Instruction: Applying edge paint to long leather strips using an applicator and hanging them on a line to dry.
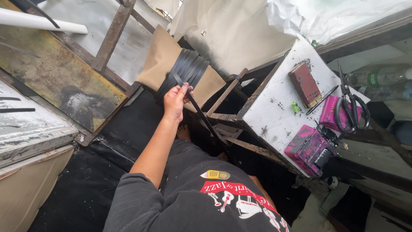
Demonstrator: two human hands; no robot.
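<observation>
One black strap (pixel 198 109) in left hand (pixel 175 101) grip

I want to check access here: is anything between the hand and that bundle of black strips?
Nothing visible does. The left hand already pinches one black strip right at the bundle of black strips wrapped round the brown paper. The right hand is out of view.

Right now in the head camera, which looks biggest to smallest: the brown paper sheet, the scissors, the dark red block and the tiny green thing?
1. Brown paper sheet, though farthest away.
2. Scissors and dark red block look about alike; the scissors are longer but thin, so I won't rank them.
3. Tiny green thing, clearly smallest.
</observation>
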